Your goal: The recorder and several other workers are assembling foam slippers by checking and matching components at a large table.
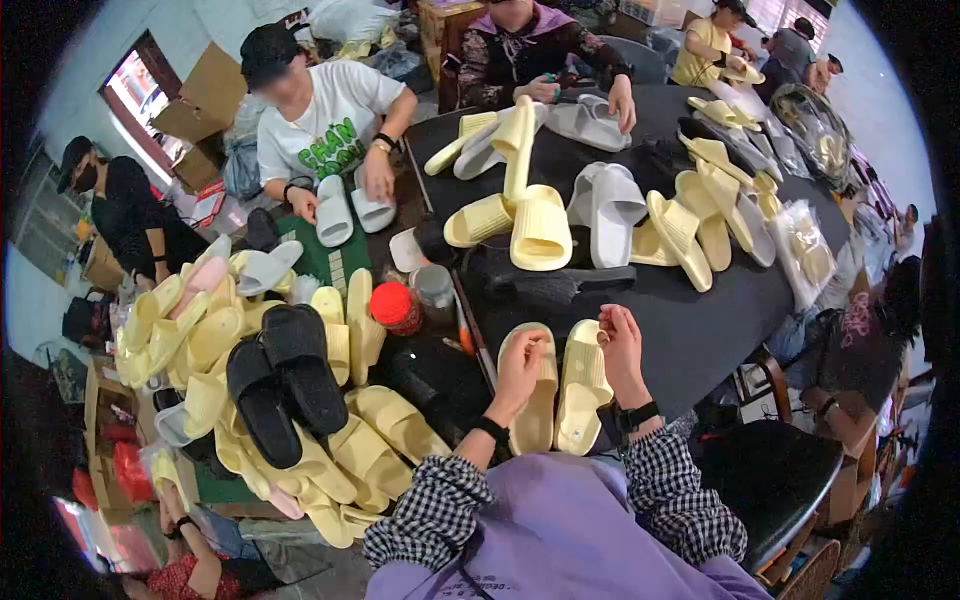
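A pair of pale yellow slippers lies before me at the near edge of the black table, toes away from me. My left hand (pixel 522 368) has its fingers curled over the strap of the left slipper (pixel 537 418). Beside the strap of the right slipper (pixel 580 395), my right hand (pixel 622 350) is raised with its fingers bent together. Whether something small sits between those fingertips I cannot make out. Both insoles face up.
Left of me is a heap of yellow slippers (pixel 375 455) with a black pair (pixel 285 375) on top. A red-lidded jar (pixel 396 308) stands near it. More yellow and grey slippers (pixel 606 210) cover the table (pixel 720 330). Across it, a person holds white slippers (pixel 335 212).
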Motion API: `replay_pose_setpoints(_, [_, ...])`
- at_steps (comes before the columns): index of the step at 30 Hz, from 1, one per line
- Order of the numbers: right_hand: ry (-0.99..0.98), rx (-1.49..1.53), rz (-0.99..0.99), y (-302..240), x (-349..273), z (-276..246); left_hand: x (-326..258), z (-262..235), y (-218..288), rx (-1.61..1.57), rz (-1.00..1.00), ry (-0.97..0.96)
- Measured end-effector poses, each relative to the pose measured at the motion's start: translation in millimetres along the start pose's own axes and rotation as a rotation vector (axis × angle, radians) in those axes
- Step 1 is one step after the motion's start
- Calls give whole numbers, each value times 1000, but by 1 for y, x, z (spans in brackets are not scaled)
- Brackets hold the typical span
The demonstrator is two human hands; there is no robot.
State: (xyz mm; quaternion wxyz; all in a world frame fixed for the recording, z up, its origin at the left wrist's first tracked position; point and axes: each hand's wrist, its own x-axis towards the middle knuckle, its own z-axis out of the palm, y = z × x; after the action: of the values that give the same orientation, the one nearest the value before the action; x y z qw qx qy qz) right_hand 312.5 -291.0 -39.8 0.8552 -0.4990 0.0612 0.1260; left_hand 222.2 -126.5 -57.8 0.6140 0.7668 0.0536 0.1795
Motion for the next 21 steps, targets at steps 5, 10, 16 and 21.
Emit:
replay_pose_setpoints(5, [-4,10,-107,-31,5,-14,-26,2,2,41,27,111])
replay_pose_setpoints(10, [95,-36,-255,-87,-3,-19,-51,-18,26,66,-48,-17])
replay_pose_setpoints(16, [443,-291,-962,-177,-45,-14,-91,-44,32,120,-182,-442])
replay_pose_setpoints(21, [468,-709,-1201,-185,-70,-35,-95,-62,41,64,-301,-281])
